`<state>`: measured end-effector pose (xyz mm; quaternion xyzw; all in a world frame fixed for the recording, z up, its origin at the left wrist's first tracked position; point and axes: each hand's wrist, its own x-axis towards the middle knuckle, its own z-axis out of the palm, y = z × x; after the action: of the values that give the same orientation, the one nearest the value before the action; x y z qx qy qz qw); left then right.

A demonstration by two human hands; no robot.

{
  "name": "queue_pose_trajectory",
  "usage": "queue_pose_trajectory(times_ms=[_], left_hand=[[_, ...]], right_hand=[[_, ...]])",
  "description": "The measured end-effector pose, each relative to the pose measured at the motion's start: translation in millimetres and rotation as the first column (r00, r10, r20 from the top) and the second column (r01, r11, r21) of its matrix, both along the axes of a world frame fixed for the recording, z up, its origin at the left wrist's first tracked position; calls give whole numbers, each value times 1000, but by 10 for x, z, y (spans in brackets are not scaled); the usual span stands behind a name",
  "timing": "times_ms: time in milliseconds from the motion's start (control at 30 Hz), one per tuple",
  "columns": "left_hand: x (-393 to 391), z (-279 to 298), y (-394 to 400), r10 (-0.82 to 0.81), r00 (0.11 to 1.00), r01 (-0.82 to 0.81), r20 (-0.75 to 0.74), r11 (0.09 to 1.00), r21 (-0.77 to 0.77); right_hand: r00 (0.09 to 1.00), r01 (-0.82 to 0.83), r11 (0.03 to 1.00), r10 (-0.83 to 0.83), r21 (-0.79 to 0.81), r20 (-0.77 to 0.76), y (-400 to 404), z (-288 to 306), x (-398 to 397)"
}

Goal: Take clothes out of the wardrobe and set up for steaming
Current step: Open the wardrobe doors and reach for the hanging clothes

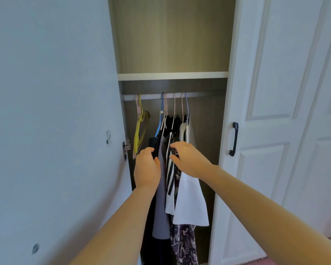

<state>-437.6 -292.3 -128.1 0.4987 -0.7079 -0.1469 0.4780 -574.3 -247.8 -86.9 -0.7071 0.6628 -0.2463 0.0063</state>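
Barely started: left hand gripping dark garment, right hand loose-fingered, clothes still on rail, steaming setup left.

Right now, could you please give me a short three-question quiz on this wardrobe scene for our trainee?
1. True or false: the left hand grips a dark garment hanging from the rail.
2. Which hangers carry no clothes? A) the yellow and pink hangers at the rail's left end B) the blue one C) all of them
3. Fill in: the right hand reaches into the clothes beside the ____ top.

Key: 1 true; 2 A; 3 white.
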Motion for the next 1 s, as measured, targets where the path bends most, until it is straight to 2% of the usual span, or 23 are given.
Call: queue_pose_trajectory(times_ms=[200, 433, 667, 833, 1000], left_hand=[[-127, -23, -442, 43, 997, -30, -60, 979, 202], [-144, -127, -795, 65, 997, -54, -48, 977, 206], [-193, -166, -952, 77, 997, -75, -5, 980, 185], [-302, -155, -1007, 51, 998, -59, 45, 981, 183], [-452, -94, -1034, 15, 993, -34, 115, 986, 164]], right_hand=[[987, -48, 999, 43, -25, -154, -682, -104, -79], [911, -92, 993, 54, -73, -408, -1292, -342, -124], [895, -100, 988, 39, -116, -444, -1392, -444, -228], [854, -71, 976, -46, -204, -518, -1310, -333, -400], [858, -26, 951, -138, -309, -496, -1296, -358, -549]])
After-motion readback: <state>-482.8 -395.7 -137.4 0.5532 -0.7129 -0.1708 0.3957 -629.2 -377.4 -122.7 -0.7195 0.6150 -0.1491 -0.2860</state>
